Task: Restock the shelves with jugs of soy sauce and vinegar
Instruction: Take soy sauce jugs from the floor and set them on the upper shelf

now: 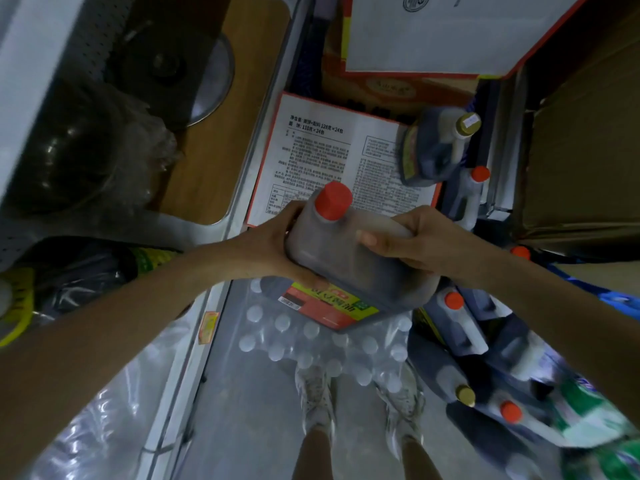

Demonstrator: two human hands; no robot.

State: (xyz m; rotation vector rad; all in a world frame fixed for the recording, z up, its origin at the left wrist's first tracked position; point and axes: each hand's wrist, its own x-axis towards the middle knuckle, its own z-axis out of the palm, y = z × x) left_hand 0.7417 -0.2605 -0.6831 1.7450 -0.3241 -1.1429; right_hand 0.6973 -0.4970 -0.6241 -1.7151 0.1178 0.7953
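A dark soy sauce jug point(349, 258) with a red cap and a red and yellow label hangs in mid-air in front of me. My left hand point(277, 240) grips its left side below the neck. My right hand point(415, 237) grips the handle side on the right. More dark jugs stand to the right: a gold-capped jug point(440, 147) on a white carton, and several red-capped jugs point(460, 327) lower down.
A white shelf edge point(221, 244) runs down the left, with a wooden board point(221, 140) and dark wrapped goods on it. A printed carton point(339, 161) lies ahead. A shrink-wrapped pack of water bottles point(311, 344) sits on the floor by my feet. Brown boxes point(581, 150) stand right.
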